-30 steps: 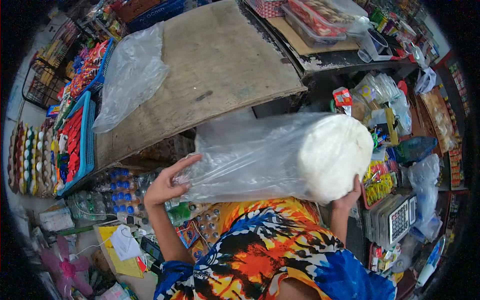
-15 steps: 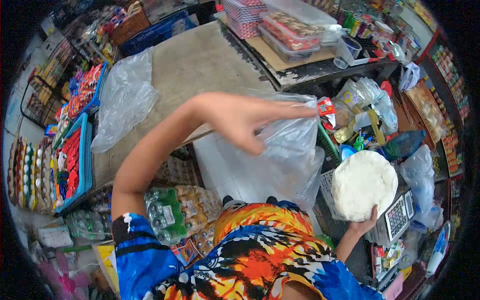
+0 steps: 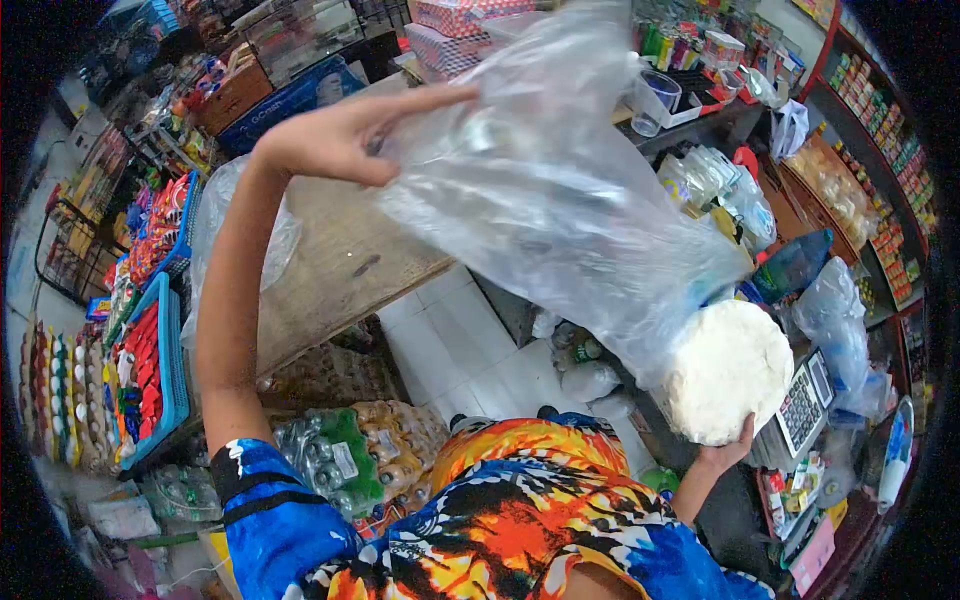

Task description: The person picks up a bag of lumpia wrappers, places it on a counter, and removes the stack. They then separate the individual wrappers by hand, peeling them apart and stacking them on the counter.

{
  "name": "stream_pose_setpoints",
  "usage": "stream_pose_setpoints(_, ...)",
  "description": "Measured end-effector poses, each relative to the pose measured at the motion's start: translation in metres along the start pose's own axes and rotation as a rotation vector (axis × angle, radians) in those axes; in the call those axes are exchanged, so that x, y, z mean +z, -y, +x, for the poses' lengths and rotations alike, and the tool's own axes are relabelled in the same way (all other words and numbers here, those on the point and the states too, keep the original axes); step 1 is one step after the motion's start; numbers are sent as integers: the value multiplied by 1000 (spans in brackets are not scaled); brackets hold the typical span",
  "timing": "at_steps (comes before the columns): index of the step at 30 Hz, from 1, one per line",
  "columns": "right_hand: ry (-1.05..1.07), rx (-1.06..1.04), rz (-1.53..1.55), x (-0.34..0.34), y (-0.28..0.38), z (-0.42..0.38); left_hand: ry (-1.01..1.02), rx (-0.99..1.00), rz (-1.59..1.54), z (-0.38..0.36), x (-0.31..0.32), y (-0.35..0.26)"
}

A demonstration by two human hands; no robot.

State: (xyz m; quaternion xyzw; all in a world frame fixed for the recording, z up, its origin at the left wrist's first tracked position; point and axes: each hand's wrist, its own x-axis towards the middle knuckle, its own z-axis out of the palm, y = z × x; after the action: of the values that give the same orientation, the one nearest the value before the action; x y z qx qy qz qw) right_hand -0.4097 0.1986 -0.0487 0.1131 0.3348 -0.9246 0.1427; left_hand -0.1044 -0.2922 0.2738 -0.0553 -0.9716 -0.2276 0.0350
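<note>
My right hand point(image 3: 728, 455) grips a thick, round white slab point(image 3: 730, 370) from below at its near edge. The slab has an uneven, dough-like surface. At the upper left, my left hand point(image 3: 370, 135) is raised over the table, its thumb and fingers at the edge of a large clear plastic bag point(image 3: 560, 190). The bag stretches taut and slanting from these fingers down to the slab's upper left side, where its far end overlaps the slab.
A wooden table point(image 3: 330, 250) holds another clear bag point(image 3: 270, 230). Blue baskets point(image 3: 170, 380) of packets and egg trays point(image 3: 60, 390) stand left. A calculator point(image 3: 800, 410) lies beside the slab. Packed bottles point(image 3: 340, 450) sit by my legs, near the tiled floor point(image 3: 470, 350).
My left hand has moved left and up, and the clear bag has risen and spread out with it. My right hand holds the white slab in nearly the same place.
</note>
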Motion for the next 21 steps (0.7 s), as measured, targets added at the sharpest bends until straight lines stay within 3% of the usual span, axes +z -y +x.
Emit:
stream_pose_setpoints(2,36,22,22,9,1,2,71,-178,-6,-41,10,38)
stream_pose_setpoints(4,35,27,-4,26,0,2,71,-490,-184,-80,28,71)
stream_pose_setpoints(5,26,21,-32,38,0,2,61,-503,-182,-93,35,83)
stream_pose_setpoints(8,156,15,-56,64,-5,16,50,-800,-454,-119,41,99)
stream_pose_setpoints(11,227,-30,-145,115,-11,14,48,-768,-354,-140,38,135)
stream_pose_setpoints(13,486,163,0,152,-16,-1,3,-761,-344,-150,26,147)
stream_pose_setpoints(14,488,168,-1,168,-21,-7,70,-927,-312,-147,17,140)
stream_pose_setpoints(16,476,-157,-343,201,-32,-19,203,-1230,-131,-132,1,114)
stream_pose_setpoints(17,477,-158,-340,222,-34,-28,201,-1230,-128,-128,8,115)
stream_pose_setpoints(19,677,128,-274,262,-41,-50,-222,-954,642,-126,29,123)
stream_pose_setpoints(21,745,253,-303,294,-57,-66,-537,-568,537,-95,68,104)
